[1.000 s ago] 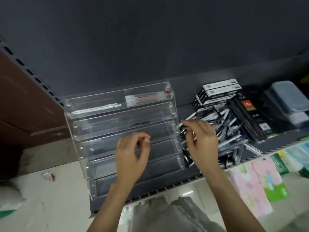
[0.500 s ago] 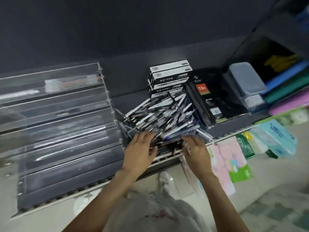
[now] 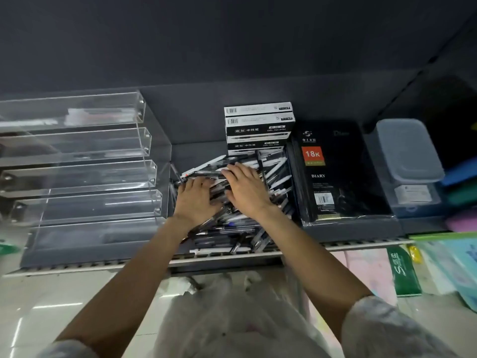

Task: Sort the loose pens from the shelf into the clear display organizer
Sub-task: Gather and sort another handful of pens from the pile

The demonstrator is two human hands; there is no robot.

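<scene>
**Gathering pens from the heap**

The pens (image 3: 240, 202), black and white, lie tangled on the shelf (image 3: 222, 259) right of the clear organizer (image 3: 85, 166). Left hand (image 3: 194, 200) and right hand (image 3: 246, 188) press flat on them, fingers spread, gripping nothing. Best to align a few lengthwise before lifting.

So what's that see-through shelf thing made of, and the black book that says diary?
The clear tiered display organizer looks like hard glossy acrylic plastic: you see straight through it, and its edges shine. The black diary seems to be card or leather-look, wrapped in shiny plastic film, since wrinkled film catches light at its bottom edge.
</scene>
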